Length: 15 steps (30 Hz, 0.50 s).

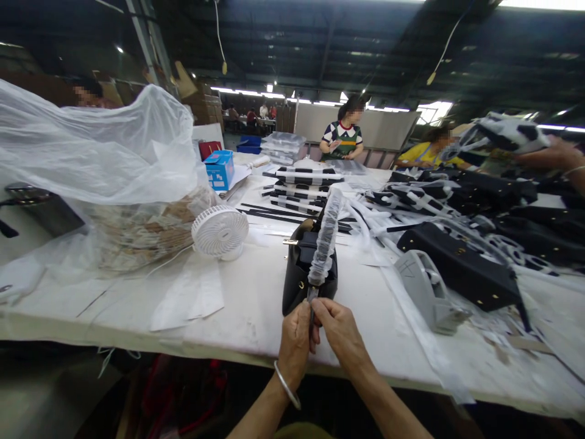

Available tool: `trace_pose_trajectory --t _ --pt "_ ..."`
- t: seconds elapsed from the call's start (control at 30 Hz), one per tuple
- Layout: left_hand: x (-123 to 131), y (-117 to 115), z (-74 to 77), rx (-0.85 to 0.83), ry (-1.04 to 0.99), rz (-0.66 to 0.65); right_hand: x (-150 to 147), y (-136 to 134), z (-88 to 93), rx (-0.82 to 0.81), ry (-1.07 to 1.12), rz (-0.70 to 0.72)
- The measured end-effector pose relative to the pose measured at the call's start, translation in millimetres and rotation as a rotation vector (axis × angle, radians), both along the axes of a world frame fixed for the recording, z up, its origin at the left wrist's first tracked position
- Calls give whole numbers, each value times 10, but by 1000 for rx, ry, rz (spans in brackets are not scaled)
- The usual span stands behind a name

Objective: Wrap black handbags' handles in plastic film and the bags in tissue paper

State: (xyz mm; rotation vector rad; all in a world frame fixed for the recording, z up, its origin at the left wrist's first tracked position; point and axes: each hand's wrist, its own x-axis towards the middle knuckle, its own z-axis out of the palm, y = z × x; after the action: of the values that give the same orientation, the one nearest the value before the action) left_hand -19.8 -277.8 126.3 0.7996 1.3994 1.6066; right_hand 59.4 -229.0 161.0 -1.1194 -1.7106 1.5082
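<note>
A black handbag (291, 286) stands on the white table in front of me, its top partly open. Its handle (326, 235) rises in an arch and is wrapped in crinkled clear plastic. At the near end of that handle, my left hand (296, 335) and my right hand (339, 326) meet, thumbs and fingers pinched on the strap end just below the wrapping. The exact spot between the fingertips is mostly hidden. A metal clasp (290, 242) sticks out at the bag's left side.
A white fan (220, 231) stands left of the bag, by a large clear plastic sack (137, 238) of small packets. Right are a grey tape dispenser (423, 289) and a black bag (461, 268). Wrapped straps (306, 177) lie behind. Another person's hand (555, 155) holds a wrapped item.
</note>
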Motion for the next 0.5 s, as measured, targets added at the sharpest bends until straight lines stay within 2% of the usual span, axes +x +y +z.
trace_pose_trajectory --t 0.1,0.23,0.33,0.4,0.5 --pt "43 -15 -4 51 -37 30 -16 16 -14 -107 45 44" --pt "177 -90 -92 70 -70 -75 -34 75 -41 -193 102 -137" --pt "333 -239 -318 17 -42 -202 -34 103 -39 -216 247 -171" --pt "418 -377 -512 -39 -11 -289 -27 105 -18 -298 342 -156" --pt "412 -598 -712 -104 52 -474 11 105 15 -397 411 -138"
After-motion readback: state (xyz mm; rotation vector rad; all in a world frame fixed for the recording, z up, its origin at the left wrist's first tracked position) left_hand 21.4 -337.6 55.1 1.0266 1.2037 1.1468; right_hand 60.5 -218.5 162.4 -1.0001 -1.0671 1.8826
